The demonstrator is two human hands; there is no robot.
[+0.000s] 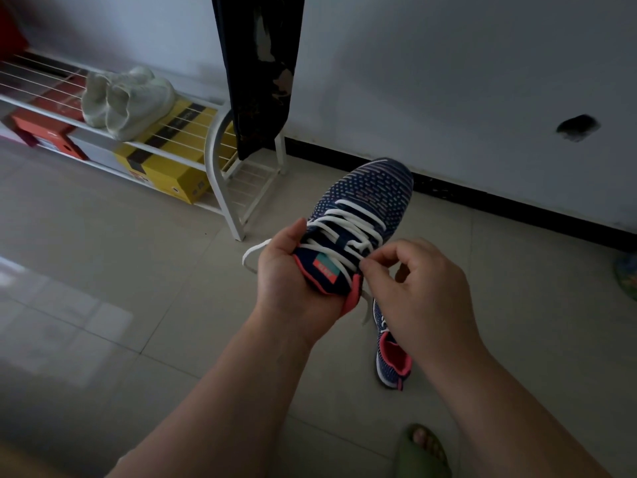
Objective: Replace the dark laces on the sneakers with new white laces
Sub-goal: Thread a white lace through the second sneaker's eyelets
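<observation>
- Rack (220,157) held white shoes (127,101) above boxes (162,167).
- Left hand (286,270) gripped the sneaker (365,205) in mid-air.
- Right hand (413,288) pinched the white lace (348,229).
- Second sneaker (393,357) lay on the floor (138,270), near the wall (448,81).

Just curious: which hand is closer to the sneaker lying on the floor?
Right. The right hand hovers just above the floor sneaker; the left hand holds the other sneaker farther left.
</observation>
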